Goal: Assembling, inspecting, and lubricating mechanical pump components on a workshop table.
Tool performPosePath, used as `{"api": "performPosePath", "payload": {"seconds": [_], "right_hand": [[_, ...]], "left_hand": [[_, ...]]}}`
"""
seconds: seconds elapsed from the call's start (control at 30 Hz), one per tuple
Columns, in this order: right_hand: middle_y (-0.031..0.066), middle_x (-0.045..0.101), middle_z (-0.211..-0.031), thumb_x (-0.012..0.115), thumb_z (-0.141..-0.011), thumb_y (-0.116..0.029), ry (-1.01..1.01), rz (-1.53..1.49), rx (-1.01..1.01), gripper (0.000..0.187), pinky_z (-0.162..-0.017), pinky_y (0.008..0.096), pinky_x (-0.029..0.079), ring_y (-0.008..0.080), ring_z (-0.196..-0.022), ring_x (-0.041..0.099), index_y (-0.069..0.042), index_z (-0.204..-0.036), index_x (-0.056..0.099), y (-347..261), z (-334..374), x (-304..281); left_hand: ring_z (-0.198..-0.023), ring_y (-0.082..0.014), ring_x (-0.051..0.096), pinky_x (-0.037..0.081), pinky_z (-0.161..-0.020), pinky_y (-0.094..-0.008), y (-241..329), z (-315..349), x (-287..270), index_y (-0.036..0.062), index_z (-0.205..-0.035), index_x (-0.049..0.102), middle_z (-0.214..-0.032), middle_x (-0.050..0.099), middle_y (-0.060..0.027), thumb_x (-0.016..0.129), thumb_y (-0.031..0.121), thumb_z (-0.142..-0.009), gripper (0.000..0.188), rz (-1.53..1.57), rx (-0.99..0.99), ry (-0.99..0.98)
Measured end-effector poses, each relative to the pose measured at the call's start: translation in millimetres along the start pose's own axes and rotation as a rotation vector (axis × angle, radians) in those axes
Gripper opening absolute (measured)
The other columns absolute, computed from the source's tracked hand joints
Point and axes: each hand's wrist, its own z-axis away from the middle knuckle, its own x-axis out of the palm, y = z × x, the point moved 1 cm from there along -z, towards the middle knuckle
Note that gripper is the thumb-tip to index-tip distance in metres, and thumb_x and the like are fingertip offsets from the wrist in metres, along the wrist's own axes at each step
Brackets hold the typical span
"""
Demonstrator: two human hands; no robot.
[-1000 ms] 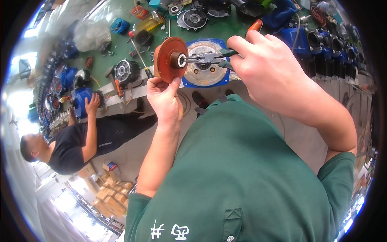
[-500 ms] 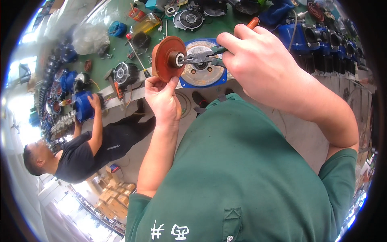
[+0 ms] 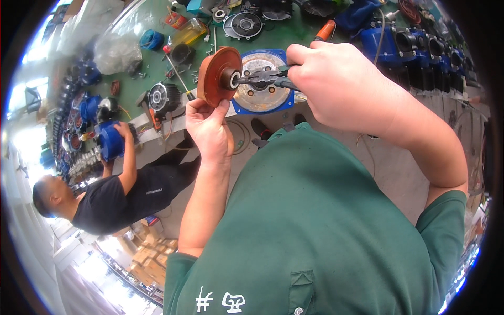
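My left hand [image 3: 211, 128] grips the lower rim of a reddish-brown impeller [image 3: 212, 79], held on edge with its hub facing right. Pliers [image 3: 260, 77] with dark handles are in my right hand [image 3: 338, 86], its fingers wrapped round them. The plier jaws reach the pale ring [image 3: 235, 80] in the impeller's hub; whether they grip it I cannot tell. Behind the pliers, a round grey metal plate [image 3: 262, 98] with several holes sits on a blue square flange [image 3: 286, 104] at the bench edge. Beyond my right hand shows an orange handle [image 3: 325, 30].
Across the green bench [image 3: 283, 37] lie a screwdriver [image 3: 178, 73], a small motor [image 3: 164, 97], black round covers [image 3: 244, 25] and a plastic bag [image 3: 118, 52]. Blue pump housings [image 3: 380, 44] line the right. At left, a person in black [image 3: 113, 205] holds a blue housing [image 3: 110, 139].
My right hand has shifted slightly right and down with the pliers, uncovering more of the orange handle. My left hand and the impeller have hardly moved.
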Motion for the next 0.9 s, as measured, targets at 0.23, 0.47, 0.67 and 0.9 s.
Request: {"api": "performPosePath", "payload": {"seconds": [0.23, 0.47, 0.67, 0.9], "right_hand": [[0.0114, 0.059, -0.094, 0.058, -0.066, 0.002, -0.044, -0.053, 0.091, 0.011, -0.074, 0.0402, 0.051, 0.0299, -0.086, 0.059, 0.002, -0.075, 0.064, 6, 9, 1], [0.0110, 0.060, -0.095, 0.061, -0.066, -0.001, 0.059, -0.025, 0.042, 0.010, -0.071, 0.0394, 0.051, 0.0286, -0.086, 0.059, 0.002, -0.075, 0.064, 3, 10, 4], [0.0100, 0.059, -0.091, 0.067, -0.065, -0.005, 0.113, 0.058, 0.000, 0.010, -0.068, 0.0343, 0.052, 0.0253, -0.085, 0.060, 0.000, -0.074, 0.066, 0, 2, 5], [0.0098, 0.059, -0.091, 0.068, -0.063, -0.006, 0.118, 0.116, -0.032, 0.010, -0.066, 0.0328, 0.052, 0.0233, -0.084, 0.060, -0.002, -0.073, 0.067, -3, -2, 1]], "left_hand": [[-0.102, -0.0224, 0.065, 0.053, -0.096, -0.0381, 2, -2, 1, 0.0029, -0.103, 0.050, -0.109, 0.064, -0.0130, 0.062, -0.017, -0.082, 0.032, 0.006, -0.032, -0.010], [-0.104, -0.0253, 0.065, 0.052, -0.099, -0.0440, 2, -7, 0, 0.0026, -0.103, 0.050, -0.109, 0.065, -0.0141, 0.063, -0.016, -0.083, 0.030, 0.009, -0.071, 0.003], [-0.099, -0.0218, 0.065, 0.054, -0.094, -0.0347, 4, -7, 7, 0.0006, -0.105, 0.049, -0.106, 0.063, -0.0142, 0.063, -0.017, -0.082, 0.032, 0.024, -0.063, 0.007], [-0.100, -0.0223, 0.065, 0.054, -0.094, -0.0356, 3, -9, 8, 0.0001, -0.106, 0.049, -0.107, 0.063, -0.0141, 0.064, -0.017, -0.082, 0.034, 0.039, -0.056, -0.001]]}}
